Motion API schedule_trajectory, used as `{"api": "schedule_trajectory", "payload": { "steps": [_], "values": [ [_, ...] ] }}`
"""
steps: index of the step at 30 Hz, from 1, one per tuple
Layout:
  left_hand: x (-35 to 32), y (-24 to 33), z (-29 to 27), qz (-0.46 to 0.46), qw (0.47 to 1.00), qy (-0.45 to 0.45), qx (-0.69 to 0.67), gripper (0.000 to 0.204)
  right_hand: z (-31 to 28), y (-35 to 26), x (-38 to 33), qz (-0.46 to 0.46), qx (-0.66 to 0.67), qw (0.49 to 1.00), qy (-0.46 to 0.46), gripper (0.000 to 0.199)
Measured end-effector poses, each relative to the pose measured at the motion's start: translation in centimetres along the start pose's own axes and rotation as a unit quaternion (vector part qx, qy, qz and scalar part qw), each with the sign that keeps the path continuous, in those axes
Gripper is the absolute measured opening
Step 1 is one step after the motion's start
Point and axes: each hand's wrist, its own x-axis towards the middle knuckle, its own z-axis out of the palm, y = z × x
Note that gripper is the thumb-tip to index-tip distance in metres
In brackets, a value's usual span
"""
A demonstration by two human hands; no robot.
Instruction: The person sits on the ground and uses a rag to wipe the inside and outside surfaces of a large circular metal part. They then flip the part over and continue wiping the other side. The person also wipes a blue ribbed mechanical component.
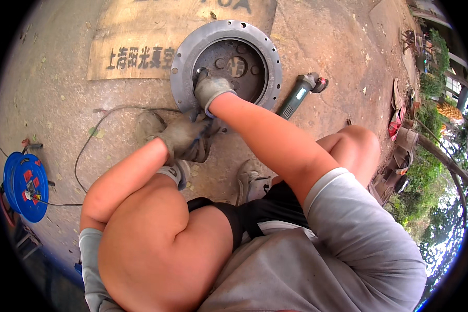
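A round grey metal flange (228, 32) with bolt holes around its rim and a deep hollow centre rests in front of me, its far part over a plywood sheet. My right hand (213, 91), in a grey work glove, reaches into the hollow, with its fingers curled against the left inner wall. At the near left edge of the rim, my gloved left hand (190, 138) is closed around the metal. Its fingertips are partly hidden under the rim. An angle grinder (298, 97) with a dark green body lies just right of the flange.
The plywood sheet (132, 39) with stencilled black marks lies on the concrete ground. At far left stands a blue cable reel (28, 182); a thin dark cable (78, 151) curves across the ground towards the flange. My shoe (250, 179) is close below the flange. Plants and scrap line the right side.
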Motion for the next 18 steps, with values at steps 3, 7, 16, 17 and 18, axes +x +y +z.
{"api": "schedule_trajectory", "payload": {
  "steps": [3,7,16,17,18],
  "values": [
    [1.2,-2.3,-0.5,0.018,1.000,0.003,-0.009,0.050,-2.1,-0.9,-0.2,-0.043,-0.036,0.995,-0.079,0.043],
    [3.3,-3.5,-0.4,0.091,0.995,-0.011,0.032,0.053,0.9,2.1,4.4,-0.118,-0.107,0.981,-0.114,0.030],
    [3.6,-4.9,-1.3,0.097,0.990,0.015,0.106,0.056,0.7,4.1,0.5,-0.064,0.010,0.998,0.010,0.060],
    [3.6,-4.7,-1.2,0.102,0.990,0.012,0.096,0.056,0.5,3.9,0.6,-0.056,0.006,0.998,0.006,0.062],
    [3.6,-4.5,-1.2,0.104,0.990,0.005,0.099,0.056,0.3,3.3,0.8,-0.049,0.002,0.999,0.002,0.065]
  ]
}}
